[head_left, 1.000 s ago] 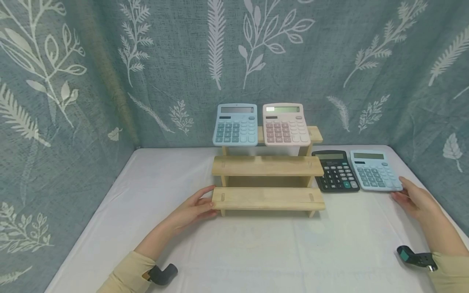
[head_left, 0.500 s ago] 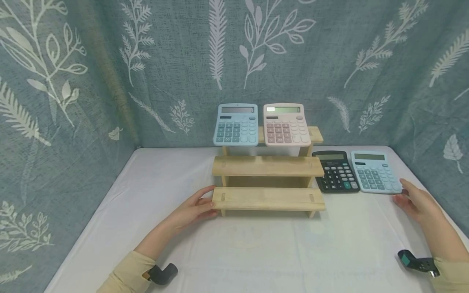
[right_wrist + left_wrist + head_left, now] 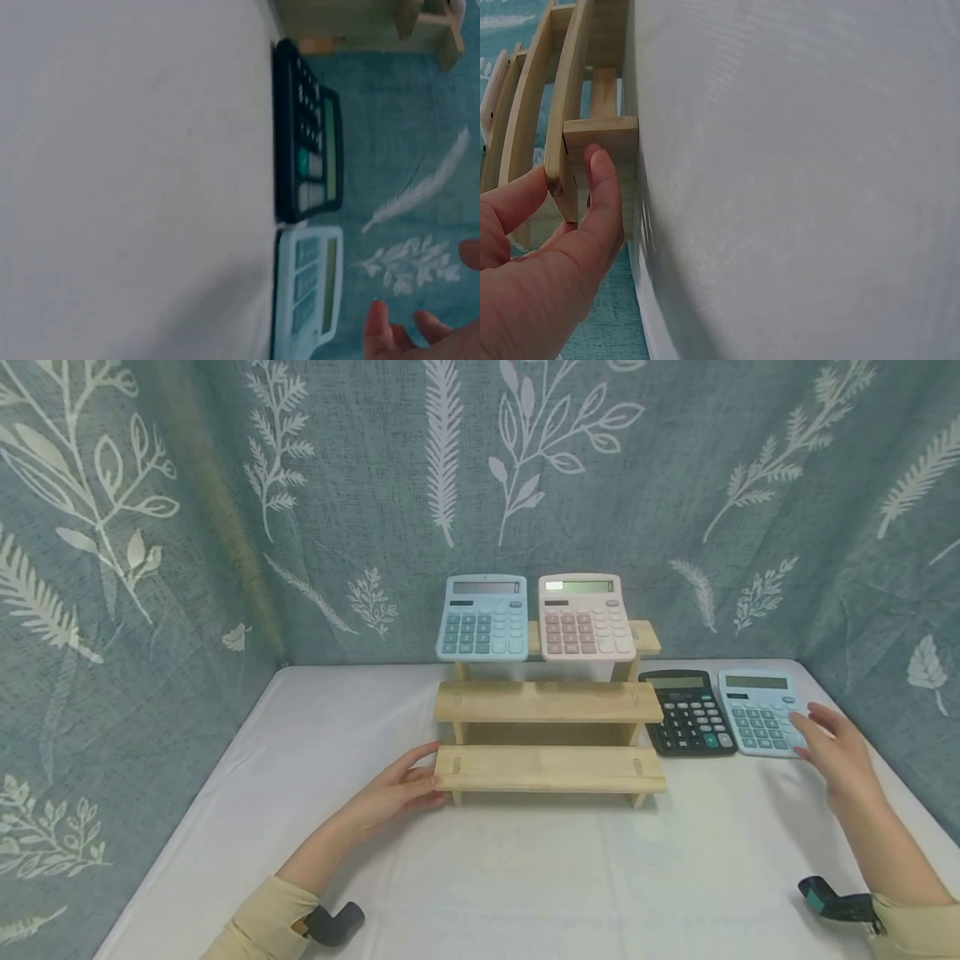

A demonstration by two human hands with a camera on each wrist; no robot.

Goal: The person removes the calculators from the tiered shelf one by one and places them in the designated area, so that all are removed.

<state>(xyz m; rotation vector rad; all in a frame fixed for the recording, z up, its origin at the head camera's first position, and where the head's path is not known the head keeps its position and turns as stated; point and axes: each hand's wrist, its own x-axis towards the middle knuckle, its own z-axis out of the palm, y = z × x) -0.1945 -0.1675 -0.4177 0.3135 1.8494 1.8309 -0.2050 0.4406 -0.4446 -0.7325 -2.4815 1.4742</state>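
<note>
A three-step wooden stand (image 3: 547,768) sits on the white-covered table. My left hand (image 3: 390,793) grips the left end of its lowest board; in the left wrist view the thumb lies on one face and fingers reach under the other. To the right, my right hand (image 3: 840,756) hovers over the right side of a light-blue calculator (image 3: 757,718), fingers spread and holding nothing. Apart from that calculator in the right wrist view, the hand shows only its fingertips (image 3: 376,322) and part of the palm. A black calculator (image 3: 690,718) lies just left of the blue one.
Another light-blue calculator (image 3: 483,618) and a pink calculator (image 3: 585,618) lean side by side on the stand's top step. Behind everything hangs a teal leaf-patterned curtain (image 3: 360,510), which also borders both sides of the white tabletop (image 3: 525,877).
My right hand has left the lower right corner of the light-blue calculator, rising and shifting left over its edge. My left hand stays on the stand.
</note>
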